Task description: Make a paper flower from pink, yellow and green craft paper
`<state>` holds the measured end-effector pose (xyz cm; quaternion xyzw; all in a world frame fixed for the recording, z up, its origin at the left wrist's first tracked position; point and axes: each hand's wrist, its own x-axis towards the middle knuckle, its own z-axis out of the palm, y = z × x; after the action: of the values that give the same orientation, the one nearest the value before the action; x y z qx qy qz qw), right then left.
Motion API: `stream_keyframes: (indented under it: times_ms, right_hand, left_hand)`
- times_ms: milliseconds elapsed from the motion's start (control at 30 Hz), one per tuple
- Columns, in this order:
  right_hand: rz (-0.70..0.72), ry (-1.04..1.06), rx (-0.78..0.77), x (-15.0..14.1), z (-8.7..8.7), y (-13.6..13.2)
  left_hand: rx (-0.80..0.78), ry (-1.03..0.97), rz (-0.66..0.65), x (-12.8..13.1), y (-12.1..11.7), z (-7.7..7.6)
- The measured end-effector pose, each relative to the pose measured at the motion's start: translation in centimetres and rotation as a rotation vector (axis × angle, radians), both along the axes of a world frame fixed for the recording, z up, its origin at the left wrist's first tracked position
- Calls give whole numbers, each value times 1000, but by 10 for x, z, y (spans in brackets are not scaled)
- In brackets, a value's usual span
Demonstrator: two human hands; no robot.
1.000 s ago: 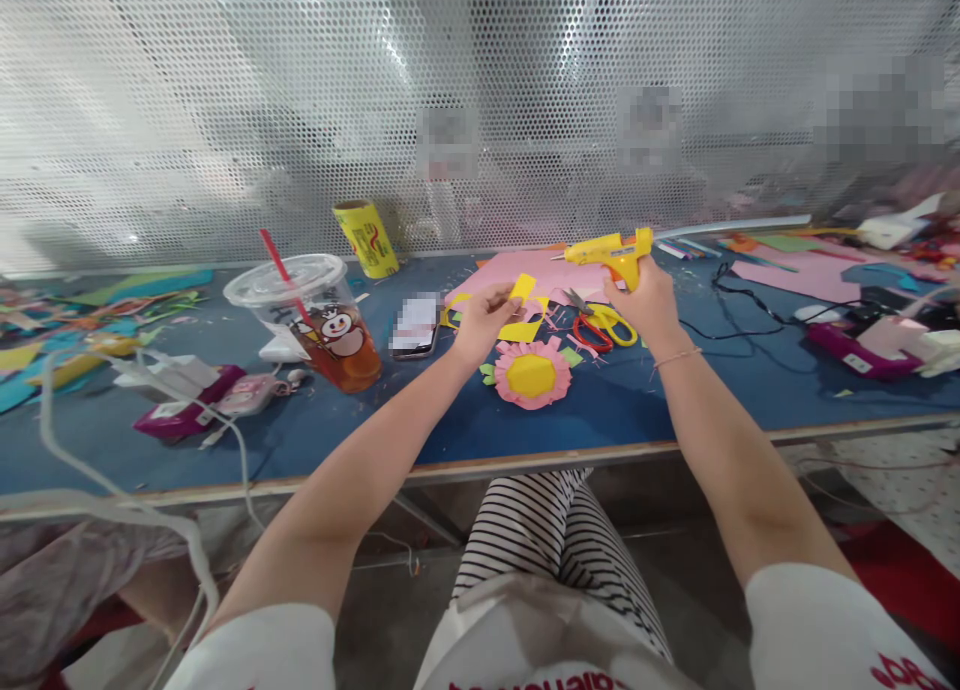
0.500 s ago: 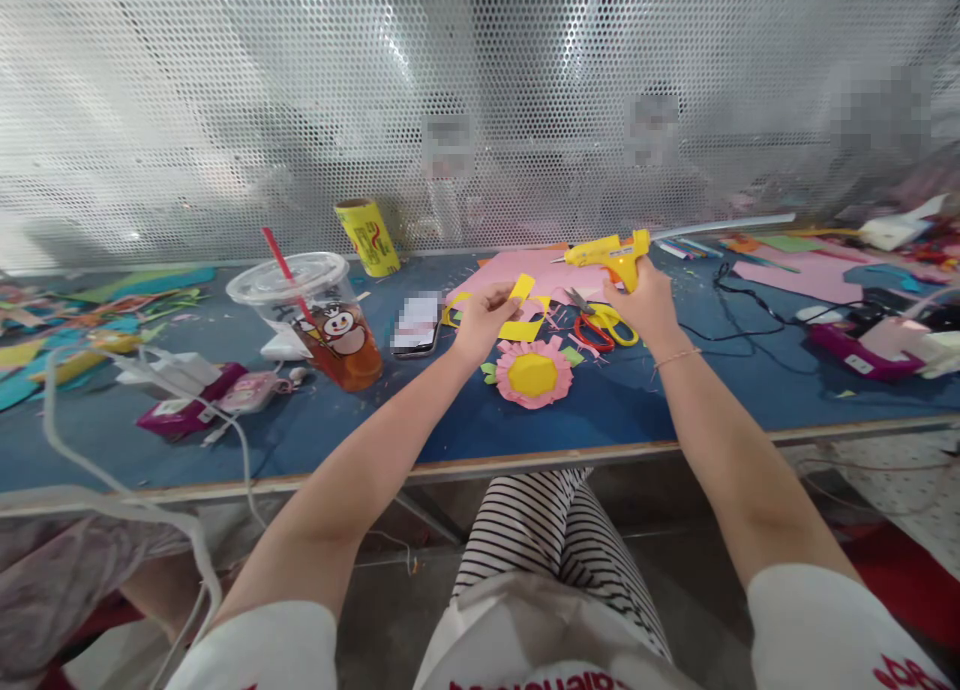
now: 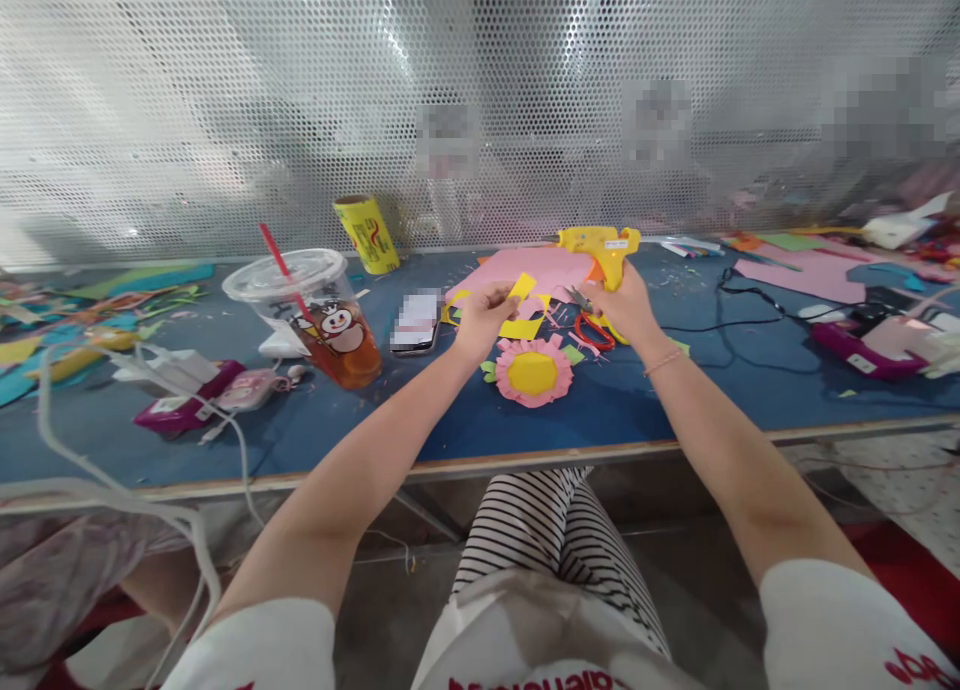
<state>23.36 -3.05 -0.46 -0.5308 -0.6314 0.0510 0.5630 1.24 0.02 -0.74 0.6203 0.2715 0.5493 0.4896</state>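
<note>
Pinched in my left hand (image 3: 486,318) is a yellow paper strip (image 3: 523,327), bent at an angle. My right hand (image 3: 624,302) grips a yellow hot glue gun (image 3: 600,245) by its handle, the nozzle pointing left above a sheet of pink paper (image 3: 517,270). Below my hands lies a pink paper flower (image 3: 533,373) with a yellow centre and green leaves. Scissors with red and yellow handles (image 3: 596,330) rest on the table, partly hidden by my right hand.
To the left stand a plastic cup of drink (image 3: 337,320) with a red straw, a phone (image 3: 415,322) and a yellow cardboard tube (image 3: 367,235). Purple power strips (image 3: 191,398) with cables sit on both sides. Paper scraps lie at both ends, and a perforated metal screen (image 3: 480,90) rises behind.
My right hand has moved the glue gun slightly left, and it now covers more of the scissors. My left hand stays nearly still with the yellow strip.
</note>
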Motion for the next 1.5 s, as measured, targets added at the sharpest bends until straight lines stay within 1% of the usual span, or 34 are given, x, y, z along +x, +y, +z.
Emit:
stream_keyframes:
  times_ms: [67,100,167,233,333,533,700,867,1100,1267,1500]
  right_hand:
    - [104,201,-85,-11,1,0]
    - [152,288,-101,-17,2,0]
    - [235,414,-72,-28,5,-2]
    - [302,499,-39,-35,5,-4]
    - [373,558,-46,-41,3,-4]
    - [391,570,-70,-44,-4,-2]
    - [381,513,-48,-43,-2,-5]
    - [340,470,-50,-44,0,-7]
    - [409,475,-78,-46,-6,-5]
    - [401,475,-83,-45,-10,0]
    - [422,488,-80,-48,-8,-3]
  left_hand:
    - [10,15,3,3,-1,-2]
    - [14,28,5,5,-2,-3]
    - [19,62,4,9,-6,-4]
    - [16,98,-3,13,-11,-3]
    - [0,125,-6,16,-18,-1]
    - [-10,139,32,17,-21,0]
    - [-6,143,34,15,-19,-1]
    - [16,150,29,15,-20,1]
    - [9,195,20,19,-29,4]
    - [14,202,24,20,-30,4]
    - [11,184,-11,21,-30,2]
